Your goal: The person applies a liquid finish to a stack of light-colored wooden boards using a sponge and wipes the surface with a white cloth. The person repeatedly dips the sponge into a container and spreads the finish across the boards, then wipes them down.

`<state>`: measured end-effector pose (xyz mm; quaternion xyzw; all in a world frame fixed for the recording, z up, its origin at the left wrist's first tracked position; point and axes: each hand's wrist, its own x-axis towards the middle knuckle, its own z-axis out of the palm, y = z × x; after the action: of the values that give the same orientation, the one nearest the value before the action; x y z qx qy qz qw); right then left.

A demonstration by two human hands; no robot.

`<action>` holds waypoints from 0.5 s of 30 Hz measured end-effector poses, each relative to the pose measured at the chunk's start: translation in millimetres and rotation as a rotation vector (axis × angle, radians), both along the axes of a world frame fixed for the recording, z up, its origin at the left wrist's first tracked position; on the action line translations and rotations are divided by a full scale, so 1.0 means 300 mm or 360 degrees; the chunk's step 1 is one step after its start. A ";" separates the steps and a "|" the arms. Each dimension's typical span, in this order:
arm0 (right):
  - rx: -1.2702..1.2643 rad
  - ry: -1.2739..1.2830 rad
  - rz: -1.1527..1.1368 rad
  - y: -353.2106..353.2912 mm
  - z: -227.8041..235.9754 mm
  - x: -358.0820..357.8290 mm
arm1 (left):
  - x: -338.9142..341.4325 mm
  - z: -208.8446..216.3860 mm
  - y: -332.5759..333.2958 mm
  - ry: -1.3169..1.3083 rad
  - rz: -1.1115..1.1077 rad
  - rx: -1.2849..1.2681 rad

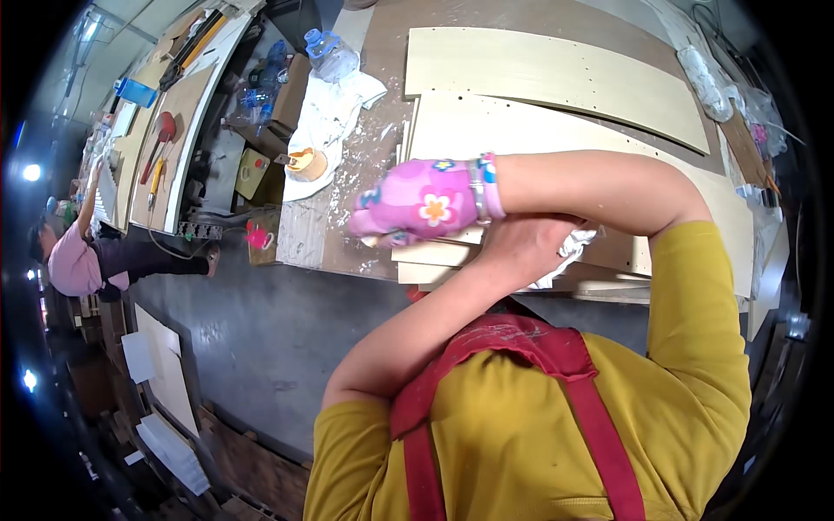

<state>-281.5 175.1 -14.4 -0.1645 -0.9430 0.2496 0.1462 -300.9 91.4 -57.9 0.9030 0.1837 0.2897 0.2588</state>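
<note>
On my feed the arms cross at the near edge of a stack of pale panels (pixel 495 130). The left hand (pixel 540 245), bare and partly under the right forearm, is closed around a crumpled white wad (pixel 573 250) just above the stack's near edge. The right hand (pixel 421 204), in a pink flowered glove (pixel 434 208), is at the stack's left edge with its fingers bent; they are turned from me, so I can't tell whether it grips anything.

Left of the stack, on the white-spotted workbench (pixel 378 52), I see a tan tub (pixel 308 165) on a white cloth (pixel 326 117), with a clear bottle (pixel 334 61) beyond it. To the stack's right lies a plastic-wrapped roll (pixel 704 82). Well left of the stack, at a second bench (pixel 187 108), is a person in a pink top (pixel 74 260).
</note>
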 end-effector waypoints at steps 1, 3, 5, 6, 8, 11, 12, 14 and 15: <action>-0.0014 -0.0022 0.0010 0.017 0.006 -0.026 | -0.001 0.005 -0.001 -0.0037 0.0009 0.0043; -0.0017 -0.0039 -0.0045 0.027 0.022 -0.041 | 0.001 0.021 -0.008 -0.0014 0.0083 0.0013; 0.0004 -0.0029 -0.0176 0.029 0.048 -0.043 | 0.004 0.032 -0.011 -0.0024 0.0127 0.0048; -0.0113 -0.0095 -0.0180 0.031 0.053 -0.050 | 0.004 0.018 -0.012 -0.0036 0.0088 0.0037; 0.0086 -0.0239 -0.0014 -0.006 0.056 -0.053 | 0.002 -0.032 -0.013 -0.0061 0.0004 0.0013; 0.0381 -0.0301 0.0011 -0.031 0.034 -0.086 | 0.013 -0.052 -0.037 -0.0031 0.0156 -0.0188; 0.0480 -0.0320 -0.0037 -0.026 0.033 -0.097 | 0.001 -0.015 -0.034 0.0227 0.0093 -0.0311; 0.0477 -0.0259 -0.0097 -0.015 0.035 -0.073 | 0.009 -0.017 -0.031 0.0171 0.0108 -0.0187; 0.0323 -0.0075 -0.0177 -0.008 0.051 -0.047 | 0.005 -0.013 -0.026 0.0144 0.0127 -0.0122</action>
<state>-295.8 172.8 0.9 -0.2068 -0.9560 0.1406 0.1535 -299.3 83.7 -61.9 0.8965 0.2422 0.2514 0.2729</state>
